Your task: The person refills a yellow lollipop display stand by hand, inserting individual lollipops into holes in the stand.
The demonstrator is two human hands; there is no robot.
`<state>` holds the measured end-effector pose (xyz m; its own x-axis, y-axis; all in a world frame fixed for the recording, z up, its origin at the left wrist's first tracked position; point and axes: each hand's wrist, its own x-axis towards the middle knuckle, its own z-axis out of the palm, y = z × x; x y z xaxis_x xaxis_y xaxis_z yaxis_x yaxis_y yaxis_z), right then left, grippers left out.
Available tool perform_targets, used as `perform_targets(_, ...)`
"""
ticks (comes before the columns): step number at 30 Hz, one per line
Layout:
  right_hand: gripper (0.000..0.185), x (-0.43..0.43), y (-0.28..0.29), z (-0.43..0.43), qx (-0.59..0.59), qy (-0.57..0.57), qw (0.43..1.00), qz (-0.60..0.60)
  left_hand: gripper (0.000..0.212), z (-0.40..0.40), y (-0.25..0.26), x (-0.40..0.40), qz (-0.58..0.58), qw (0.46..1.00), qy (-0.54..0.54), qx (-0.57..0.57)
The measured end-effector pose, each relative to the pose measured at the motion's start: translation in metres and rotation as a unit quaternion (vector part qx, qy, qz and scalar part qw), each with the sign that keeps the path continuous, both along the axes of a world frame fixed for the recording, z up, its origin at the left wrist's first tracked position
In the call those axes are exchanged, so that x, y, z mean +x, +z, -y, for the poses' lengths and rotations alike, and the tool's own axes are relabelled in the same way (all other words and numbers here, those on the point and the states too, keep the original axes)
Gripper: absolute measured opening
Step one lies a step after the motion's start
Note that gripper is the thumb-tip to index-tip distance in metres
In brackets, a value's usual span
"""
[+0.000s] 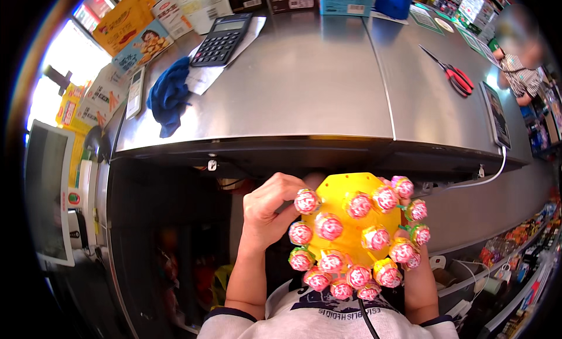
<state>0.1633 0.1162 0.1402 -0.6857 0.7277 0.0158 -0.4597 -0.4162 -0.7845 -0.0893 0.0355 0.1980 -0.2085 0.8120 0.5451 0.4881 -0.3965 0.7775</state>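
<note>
A yellow lollipop display stand [342, 251] with small holes along its far edge is in front of my chest. Several wrapped lollipops [360, 204], pink and white with yellow or green wrapper parts, stick out of its face and sides. At its upper left corner, my left hand [273, 207] pinches one lollipop [306, 201] from behind; the stick and fingertips are hidden behind the candy. My right hand [400, 234] supports the stand from the right side, mostly covered by lollipops and the stand.
Ahead is a metal counter [298, 84] bearing a calculator [224, 38], a blue cloth [170, 97], red-handled scissors [456, 78] and a cabled tablet [497, 115]. Snack boxes [142, 47] line the far left edge. A monitor [49, 194] stands left. A person [520, 73] is at far right.
</note>
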Motion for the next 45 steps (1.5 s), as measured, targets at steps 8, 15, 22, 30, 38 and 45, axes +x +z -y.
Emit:
perform_targets(8,0.077,0.005,0.002,-0.004,0.032,-0.001,0.998,0.063,0.029,0.003,-0.037,0.009,0.208,0.975,-0.068,0.028)
perform_targets(15,0.080,-0.007,-0.019,-0.007,0.159,-0.032,0.986,-0.048,0.067,0.028,-0.070,0.039,0.453,0.877,-0.144,-0.071)
perform_targets(22,0.063,0.016,-0.111,0.004,0.088,-0.129,0.985,0.077,0.073,0.044,-0.116,0.045,0.376,0.886,-0.170,-0.212)
perform_targets(30,0.103,0.006,-0.075,0.014,0.109,0.024,0.988,0.111,0.115,0.040,-0.099,0.046,0.434,0.863,-0.142,-0.215)
perform_targets(38,0.121,0.010,-0.038,0.027,0.227,0.044,0.945,0.230,0.118,0.051,-0.089,0.052,0.353,0.912,-0.140,-0.155)
perform_targets(45,0.113,0.006,0.000,0.044,0.239,0.009,0.958,0.155,0.120,0.068,-0.029,0.065,0.351,0.926,-0.127,-0.049)
